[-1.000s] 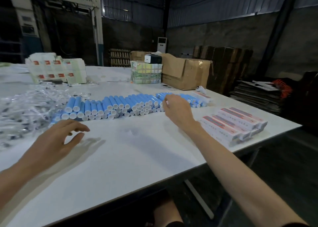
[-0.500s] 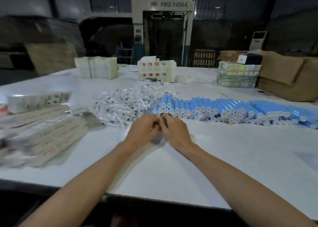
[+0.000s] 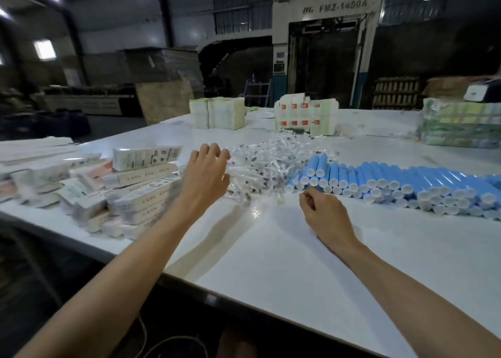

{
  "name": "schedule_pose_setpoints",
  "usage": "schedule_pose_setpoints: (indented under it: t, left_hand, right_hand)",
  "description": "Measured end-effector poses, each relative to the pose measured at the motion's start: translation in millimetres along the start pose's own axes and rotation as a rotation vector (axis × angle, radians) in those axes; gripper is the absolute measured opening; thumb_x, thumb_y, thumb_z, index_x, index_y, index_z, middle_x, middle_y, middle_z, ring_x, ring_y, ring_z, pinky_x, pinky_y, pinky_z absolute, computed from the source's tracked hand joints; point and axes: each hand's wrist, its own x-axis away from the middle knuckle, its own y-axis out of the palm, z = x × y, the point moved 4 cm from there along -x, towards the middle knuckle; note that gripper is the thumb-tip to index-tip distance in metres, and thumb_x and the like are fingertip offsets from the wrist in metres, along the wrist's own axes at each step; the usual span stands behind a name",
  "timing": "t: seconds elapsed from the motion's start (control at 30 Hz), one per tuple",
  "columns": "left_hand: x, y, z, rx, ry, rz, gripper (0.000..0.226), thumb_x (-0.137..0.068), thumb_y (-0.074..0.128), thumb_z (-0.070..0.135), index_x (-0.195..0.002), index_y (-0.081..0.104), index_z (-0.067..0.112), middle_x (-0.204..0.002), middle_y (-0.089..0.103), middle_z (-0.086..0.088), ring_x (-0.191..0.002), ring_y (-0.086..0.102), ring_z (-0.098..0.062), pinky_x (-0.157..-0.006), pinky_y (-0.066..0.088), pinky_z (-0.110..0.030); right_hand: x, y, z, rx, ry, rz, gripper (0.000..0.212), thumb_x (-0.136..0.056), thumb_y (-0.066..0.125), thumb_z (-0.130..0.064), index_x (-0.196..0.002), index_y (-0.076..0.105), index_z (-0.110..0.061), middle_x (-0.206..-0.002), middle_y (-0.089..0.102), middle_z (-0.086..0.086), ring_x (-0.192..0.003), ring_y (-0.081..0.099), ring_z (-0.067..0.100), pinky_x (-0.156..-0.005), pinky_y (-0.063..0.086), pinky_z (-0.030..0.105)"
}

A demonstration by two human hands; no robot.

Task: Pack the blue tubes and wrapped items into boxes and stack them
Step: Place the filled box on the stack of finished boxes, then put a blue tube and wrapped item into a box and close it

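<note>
A long row of blue tubes (image 3: 393, 180) with white caps lies across the right half of the white table (image 3: 284, 252). Left of it spreads a heap of clear wrapped items (image 3: 264, 172). Piled flat white boxes (image 3: 135, 184) sit at the table's left edge. My left hand (image 3: 207, 177) hovers with spread fingers at the left side of the wrapped heap, holding nothing. My right hand (image 3: 322, 216) rests on the table just in front of the tubes' left end, fingers loosely curled; nothing shows in it.
Stacks of white and red-marked cartons (image 3: 305, 116) and pale bundles (image 3: 217, 112) stand at the far side. A wrapped green-yellow pack (image 3: 458, 126) sits at the far right. The near table edge runs diagonally below my forearms. A large machine stands behind.
The view has swung left. My hands, which met in front of the tubes' left end, have parted: the left moved up to the wrapped heap, the right stayed low by the tubes.
</note>
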Motion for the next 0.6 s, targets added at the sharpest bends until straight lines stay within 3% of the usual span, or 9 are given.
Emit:
schedule_pose_setpoints:
  t: [0.1, 0.23, 0.37, 0.47, 0.53, 0.6]
  left_hand:
    - [-11.1, 8.7, -28.9, -0.266, -0.033, -0.196, 0.064, -0.093, 0.075, 0.048, -0.142, 0.054, 0.013, -0.143, 0.054, -0.011, -0.133, 0.05, -0.031, -0.112, 0.039, -0.043]
    - [-15.9, 19.8, -39.1, -0.491, -0.023, -0.37, 0.033, -0.102, 0.065, 0.038, -0.129, 0.063, 0.02, -0.13, 0.067, -0.003, -0.127, 0.058, -0.026, -0.108, 0.04, -0.039]
    - [-21.0, 16.9, -41.5, -0.531, 0.016, -0.339, 0.014, -0.107, 0.065, 0.032, -0.118, 0.068, 0.023, -0.113, 0.074, 0.003, -0.112, 0.068, -0.022, -0.097, 0.048, -0.034]
    - [-27.5, 8.3, -47.2, -0.394, -0.027, -0.2, 0.02, -0.104, 0.069, 0.025, -0.123, 0.069, 0.018, -0.108, 0.077, -0.002, -0.104, 0.071, -0.027, -0.087, 0.054, -0.038]
    - [-29.3, -6.8, -49.0, -0.089, -0.161, -0.089, 0.041, -0.101, 0.074, 0.027, -0.14, 0.067, 0.014, -0.116, 0.079, -0.012, -0.107, 0.072, -0.036, -0.083, 0.054, -0.044]
    - [-26.4, -22.6, -46.4, 0.216, -0.271, -0.015, 0.047, -0.098, 0.079, 0.032, -0.141, 0.07, 0.017, -0.116, 0.08, -0.012, -0.094, 0.074, -0.034, -0.082, 0.054, -0.044]
  right_hand:
    - [0.0, -2.4, -0.1, -0.03, 0.018, -0.007, 0.029, -0.107, 0.052, -0.027, -0.082, 0.055, -0.015, -0.062, 0.055, -0.003, -0.06, 0.056, 0.022, -0.061, 0.045, 0.039]
    - [2.6, -4.6, 0.7, -0.068, 0.026, -0.019, 0.029, -0.106, 0.054, -0.027, -0.079, 0.052, -0.018, -0.06, 0.053, -0.007, -0.059, 0.055, 0.021, -0.059, 0.042, 0.038]
    - [2.1, -6.8, 1.3, -0.098, 0.038, -0.028, 0.028, -0.106, 0.054, -0.027, -0.08, 0.055, -0.016, -0.062, 0.056, -0.005, -0.061, 0.055, 0.022, -0.061, 0.042, 0.038]
    - [1.2, -5.7, 1.3, -0.109, 0.041, -0.036, 0.028, -0.106, 0.054, -0.028, -0.082, 0.057, -0.015, -0.065, 0.058, -0.003, -0.064, 0.056, 0.023, -0.064, 0.045, 0.04]
    - [-0.2, -5.4, 1.3, -0.116, 0.041, -0.03, 0.028, -0.106, 0.054, -0.028, -0.082, 0.056, -0.015, -0.065, 0.058, -0.003, -0.064, 0.056, 0.023, -0.064, 0.045, 0.04]
    - [-1.8, -5.5, 2.2, -0.119, 0.056, -0.024, 0.027, -0.106, 0.054, -0.028, -0.082, 0.057, -0.016, -0.066, 0.059, -0.003, -0.065, 0.057, 0.023, -0.066, 0.047, 0.041]
